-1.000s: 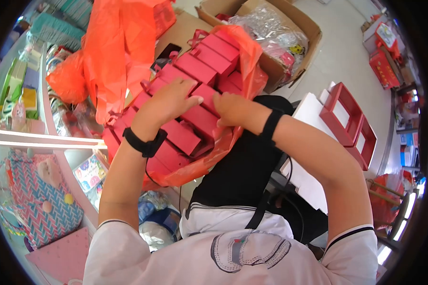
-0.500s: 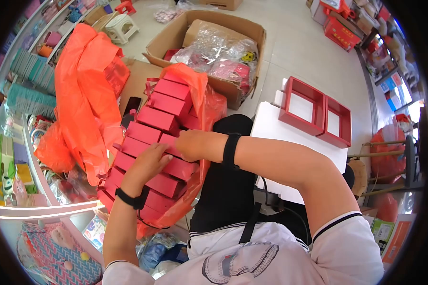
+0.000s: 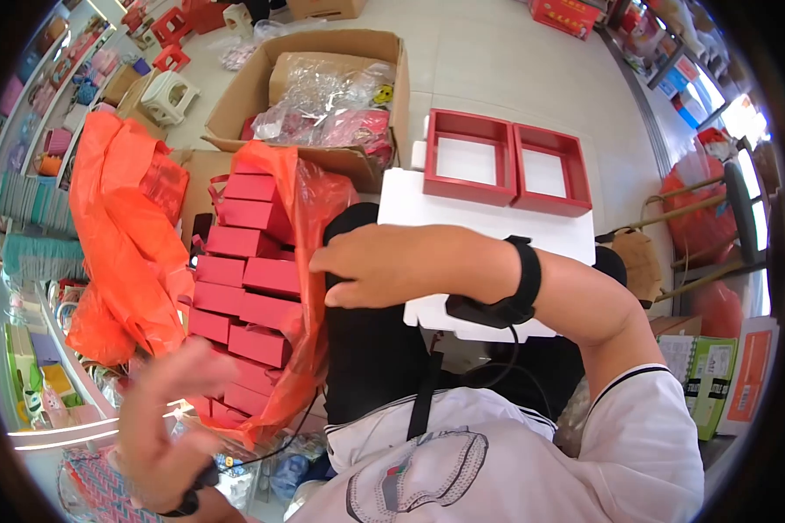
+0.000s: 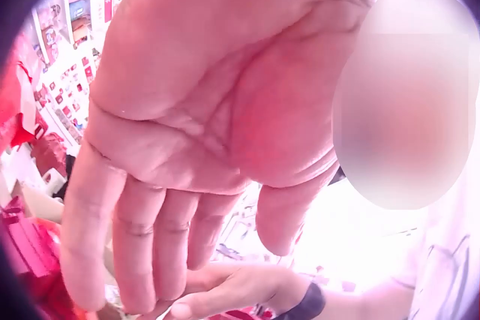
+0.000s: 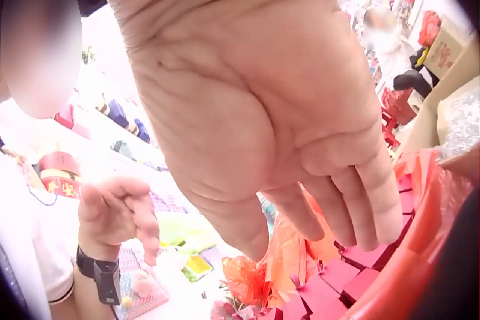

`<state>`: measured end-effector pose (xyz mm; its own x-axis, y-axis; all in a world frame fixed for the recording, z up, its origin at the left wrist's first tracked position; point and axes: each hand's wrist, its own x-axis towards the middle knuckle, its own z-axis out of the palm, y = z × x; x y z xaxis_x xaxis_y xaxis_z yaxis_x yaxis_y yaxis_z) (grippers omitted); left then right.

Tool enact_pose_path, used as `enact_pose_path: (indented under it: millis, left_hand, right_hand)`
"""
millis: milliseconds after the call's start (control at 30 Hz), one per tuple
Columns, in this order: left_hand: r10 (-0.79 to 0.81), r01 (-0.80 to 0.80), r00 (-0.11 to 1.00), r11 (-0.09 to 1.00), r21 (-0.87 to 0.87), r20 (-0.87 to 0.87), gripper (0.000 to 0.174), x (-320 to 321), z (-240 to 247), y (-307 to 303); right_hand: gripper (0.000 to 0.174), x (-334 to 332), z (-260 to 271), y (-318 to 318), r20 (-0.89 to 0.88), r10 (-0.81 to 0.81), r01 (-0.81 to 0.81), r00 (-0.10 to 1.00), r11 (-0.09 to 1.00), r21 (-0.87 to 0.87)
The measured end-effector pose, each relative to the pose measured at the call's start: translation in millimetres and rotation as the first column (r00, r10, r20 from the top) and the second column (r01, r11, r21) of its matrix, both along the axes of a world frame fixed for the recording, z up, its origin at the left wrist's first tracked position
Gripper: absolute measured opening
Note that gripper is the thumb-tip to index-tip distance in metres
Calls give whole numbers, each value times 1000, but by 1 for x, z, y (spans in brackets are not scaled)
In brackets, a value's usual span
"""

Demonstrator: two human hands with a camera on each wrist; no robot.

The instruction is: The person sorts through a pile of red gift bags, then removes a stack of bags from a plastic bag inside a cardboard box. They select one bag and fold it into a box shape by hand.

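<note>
Rows of dark pink boxes [image 3: 275,276] with ribbon pulls sit packed inside an orange-red plastic bag [image 3: 324,190]. My right hand [image 3: 379,266] hovers by the bag's right edge, over my black-trousered leg, with its fingers extended and nothing held. In the right wrist view, the palm of the right hand [image 5: 262,110] faces the camera, with boxes behind its fingertips. My left hand [image 3: 166,414] is raised at the bag's lower left, blurred, apart from the boxes. Its palm [image 4: 217,80] fills the left wrist view, the fingers loosely straight and holding nothing.
A white board [image 3: 401,196] bears two red open frames [image 3: 508,166] to the right. Behind the bag stands a cardboard carton [image 3: 235,105] of clear-wrapped goods. Another orange bag [image 3: 118,205] lies to the left, beside shelves [image 3: 39,209]. A white stool [image 3: 168,96] is farther back.
Both hands have come off the boxes: the left has pulled back toward the lower left, the right has lifted to the bag's right edge. The head view has swung to the right.
</note>
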<state>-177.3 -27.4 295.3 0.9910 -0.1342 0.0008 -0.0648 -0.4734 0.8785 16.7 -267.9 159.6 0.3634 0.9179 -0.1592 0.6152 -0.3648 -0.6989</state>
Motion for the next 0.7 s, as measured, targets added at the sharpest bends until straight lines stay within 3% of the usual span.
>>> enact_pose_path:
  millis: [33, 133, 200, 300, 400, 467, 533, 600, 700]
  left_hand:
    - [16, -17, 996, 1000, 10, 89, 60, 10, 12, -7]
    - [66, -128, 945, 976, 177, 320, 58, 82, 53, -17]
    - [86, -184, 898, 964, 191, 432, 56, 144, 71, -43]
    - [-52, -50, 938, 958, 282, 344, 53, 267, 65, -37]
    - [-119, 18, 972, 897, 442, 203, 46, 390, -1, -50]
    - [-334, 117, 918, 741, 661, 213, 43, 473, -75, -57]
    - [-412, 115, 888, 628, 770, 203, 39, 503, -141, -82]
    - [-506, 241, 861, 500, 832, 55, 35, 547, -220, -89]
    - [-531, 385, 828, 312, 869, -177, 34, 569, -275, -96]
  right_hand:
    - [53, 0, 7, -19, -21, -53, 53, 998, 998, 16]
    - [48, -4, 4, -75, 14, -203, 200, 979, 972, 123]
    - [44, -11, 6, -106, -51, -308, 312, 950, 943, 119]
    - [39, -25, -7, -148, -118, -466, 480, 877, 863, 159]
    - [38, -42, -28, -174, -53, -556, 554, 829, 807, 205]
    - [38, -52, -44, -180, 7, -585, 564, 811, 785, 255]
    - [38, -58, -59, -181, 36, -594, 552, 804, 767, 329]
    - [43, -53, -63, -183, 47, -549, 517, 834, 809, 277]
    - [47, -52, -58, -187, 16, -480, 464, 877, 855, 234]
